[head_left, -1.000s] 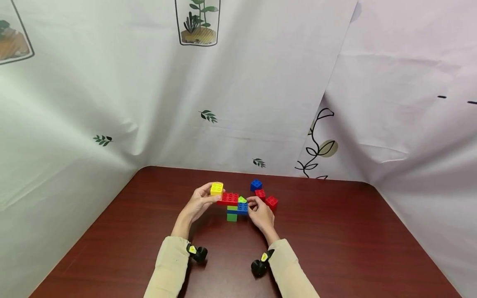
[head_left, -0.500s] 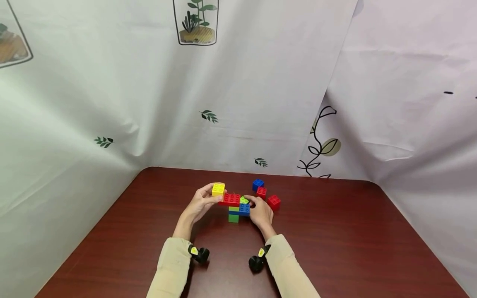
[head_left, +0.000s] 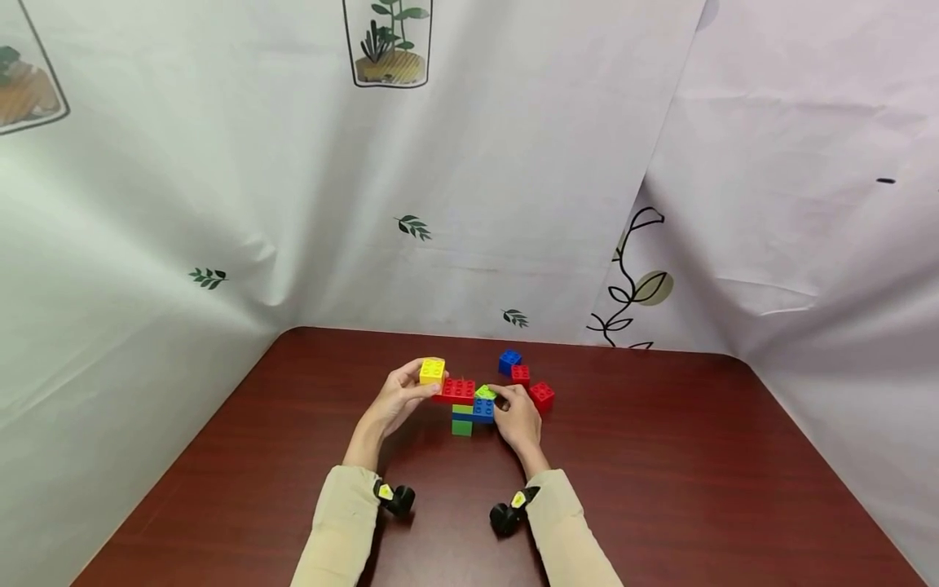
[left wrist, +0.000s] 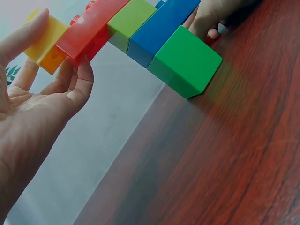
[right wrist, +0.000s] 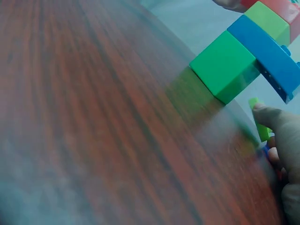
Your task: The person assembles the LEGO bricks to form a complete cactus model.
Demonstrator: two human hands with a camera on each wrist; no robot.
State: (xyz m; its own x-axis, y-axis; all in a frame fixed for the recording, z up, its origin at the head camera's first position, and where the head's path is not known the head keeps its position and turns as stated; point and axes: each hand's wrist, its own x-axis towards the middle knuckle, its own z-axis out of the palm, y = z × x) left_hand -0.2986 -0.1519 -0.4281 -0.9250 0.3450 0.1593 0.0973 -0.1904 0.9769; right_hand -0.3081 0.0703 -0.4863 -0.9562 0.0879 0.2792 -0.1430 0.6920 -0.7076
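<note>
A stack of toy building bricks stands upright on the table. Its base is a green brick (left wrist: 190,63), topped by a long blue brick (right wrist: 267,56), a lime brick (left wrist: 131,23) and a long red brick (head_left: 458,390). A yellow brick (head_left: 432,371) sits on the red brick's left end. My left hand (head_left: 394,401) grips this end, thumb on the yellow brick and fingertips under the red one. A small lime piece (right wrist: 260,123) is pinched in my right hand (head_left: 517,417). In the head view it appears just behind the blue brick's right end; in the right wrist view a gap separates them.
Behind my right hand lie a loose blue brick (head_left: 509,362) and two red bricks, one nearer (head_left: 542,396) and one farther (head_left: 520,375). The brown table (head_left: 660,473) ends at a white cloth backdrop (head_left: 469,163). Each wrist wears a small black camera (head_left: 399,500).
My right fingers have shifted slightly on the lime piece, the index finger now reaching over its top. My left hand and the stack hold almost the same place.
</note>
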